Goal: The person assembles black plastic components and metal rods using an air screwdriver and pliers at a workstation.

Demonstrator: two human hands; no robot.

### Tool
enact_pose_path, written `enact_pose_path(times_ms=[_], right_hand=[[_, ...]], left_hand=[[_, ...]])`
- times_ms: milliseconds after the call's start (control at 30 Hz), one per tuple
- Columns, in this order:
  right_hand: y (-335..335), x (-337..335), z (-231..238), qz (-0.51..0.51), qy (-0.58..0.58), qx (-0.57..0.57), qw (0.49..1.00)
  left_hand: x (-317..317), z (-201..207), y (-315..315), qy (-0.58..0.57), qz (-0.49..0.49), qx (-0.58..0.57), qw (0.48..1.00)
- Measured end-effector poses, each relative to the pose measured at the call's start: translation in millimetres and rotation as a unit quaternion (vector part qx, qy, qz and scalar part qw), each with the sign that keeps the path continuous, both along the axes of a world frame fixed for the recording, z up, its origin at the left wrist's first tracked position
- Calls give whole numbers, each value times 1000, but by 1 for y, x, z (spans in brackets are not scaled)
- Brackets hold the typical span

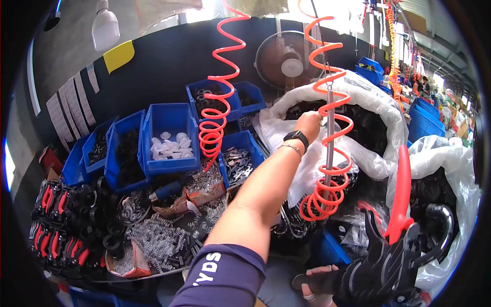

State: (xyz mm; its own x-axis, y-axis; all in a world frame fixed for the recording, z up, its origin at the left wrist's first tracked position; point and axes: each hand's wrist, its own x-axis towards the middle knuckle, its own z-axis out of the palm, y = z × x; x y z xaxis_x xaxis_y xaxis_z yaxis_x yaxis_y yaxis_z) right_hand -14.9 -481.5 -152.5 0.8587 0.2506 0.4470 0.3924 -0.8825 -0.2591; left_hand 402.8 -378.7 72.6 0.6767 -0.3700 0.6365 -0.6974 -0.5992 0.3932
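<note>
My left hand, with a dark watch on its wrist, reaches far across the bench. Its fingers are closed beside the orange coiled air hose and a hanging metal rod, by the rim of a clear plastic bag. What those fingers hold, if anything, is hidden. At the lower right, my right hand wraps round the dark end of a large black tool with a red lever. The lever points upward, and a shiny curved tube stands at the tool's right side.
Blue bins line the back, one with white plastic caps. Loose springs cover the bench, beside stacked black-and-red parts at left. Another coiled hose hangs over the bins. A fan stands behind; lined bags fill the right.
</note>
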Motion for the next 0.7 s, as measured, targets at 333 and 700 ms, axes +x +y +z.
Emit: enact_pose_path(times_ms=[333, 700], right_hand=[[-51, -37, 47, 227, 98, 406, 880], [-42, -58, 151, 200, 427, 541, 696]], left_hand=[[-258, -16, 180, -204, -106, 177, 957], [-221, 44, 202, 65, -129, -40, 989]])
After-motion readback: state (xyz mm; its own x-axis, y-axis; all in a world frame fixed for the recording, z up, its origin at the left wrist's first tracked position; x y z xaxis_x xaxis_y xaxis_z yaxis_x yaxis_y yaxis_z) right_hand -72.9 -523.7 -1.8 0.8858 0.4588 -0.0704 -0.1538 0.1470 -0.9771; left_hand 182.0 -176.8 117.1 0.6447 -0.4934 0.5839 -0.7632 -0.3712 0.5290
